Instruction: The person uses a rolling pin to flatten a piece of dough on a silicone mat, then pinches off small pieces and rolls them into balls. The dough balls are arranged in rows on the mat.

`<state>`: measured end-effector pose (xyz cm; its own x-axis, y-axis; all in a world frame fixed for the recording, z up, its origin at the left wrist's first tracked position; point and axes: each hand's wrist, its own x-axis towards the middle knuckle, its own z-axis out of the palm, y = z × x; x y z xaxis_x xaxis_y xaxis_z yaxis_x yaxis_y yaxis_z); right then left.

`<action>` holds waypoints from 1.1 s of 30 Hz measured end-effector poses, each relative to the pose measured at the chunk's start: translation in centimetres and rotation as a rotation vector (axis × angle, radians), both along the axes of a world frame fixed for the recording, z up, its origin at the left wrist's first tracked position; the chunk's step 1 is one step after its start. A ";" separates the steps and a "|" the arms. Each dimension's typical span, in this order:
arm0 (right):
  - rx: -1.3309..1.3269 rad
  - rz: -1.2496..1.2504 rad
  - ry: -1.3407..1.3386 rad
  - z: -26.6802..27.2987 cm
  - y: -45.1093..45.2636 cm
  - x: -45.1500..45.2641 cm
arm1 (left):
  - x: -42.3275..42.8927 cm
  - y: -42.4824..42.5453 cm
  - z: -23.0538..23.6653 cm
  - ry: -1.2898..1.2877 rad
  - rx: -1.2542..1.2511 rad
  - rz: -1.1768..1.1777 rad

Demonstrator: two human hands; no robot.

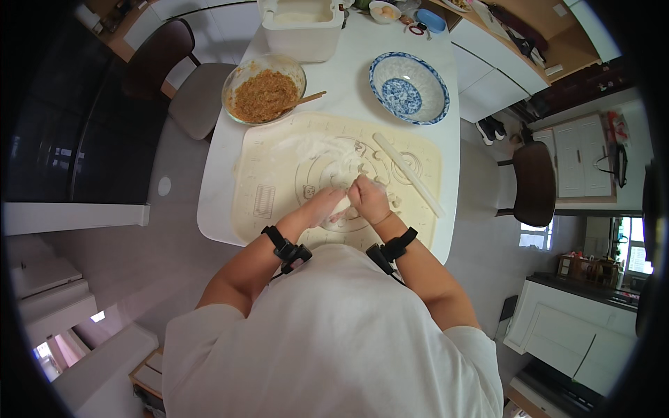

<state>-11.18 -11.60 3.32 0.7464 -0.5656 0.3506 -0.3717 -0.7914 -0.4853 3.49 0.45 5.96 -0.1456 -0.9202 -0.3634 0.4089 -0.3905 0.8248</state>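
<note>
A pale piece of dough (342, 206) is in my left hand (325, 205), whose fingers curl around it from below. My right hand (370, 198) is closed at the dough's right end, its fingertips hidden behind the knuckles. Both hands are just above a cream silicone kneading mat (279, 177) printed with circles and scales. White flour (326, 151) dusts the middle of the mat. Several small dough pieces (395, 200) lie to the right of my right hand. A pale rolling pin (408, 175) rests slantwise on the mat's right side.
Beyond the mat's left corner stands a glass bowl (228, 99) of brown filling (265, 96) with wooden chopsticks (308, 99). A blue-and-white bowl (409, 89) is at the back right. Behind are a white flour bin (303, 42), a bowl of eggs (384, 12) and a blue container (431, 21).
</note>
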 end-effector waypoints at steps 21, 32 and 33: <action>0.130 0.300 0.074 6.5 4.3 1.2 | -0.5 -0.2 0.6 -0.006 0.091 0.189; -0.048 0.144 -0.027 2.1 2.4 -0.1 | -0.6 0.7 1.9 -0.225 0.130 0.048; -0.060 0.045 0.034 1.6 1.5 -0.4 | -0.1 0.7 2.4 -0.277 0.161 0.007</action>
<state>-11.55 -10.06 4.95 0.7824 -0.5100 0.3573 -0.3507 -0.8350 -0.4239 3.40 1.12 8.35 -0.0147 -0.8483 -0.5294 0.1801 -0.5230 0.8331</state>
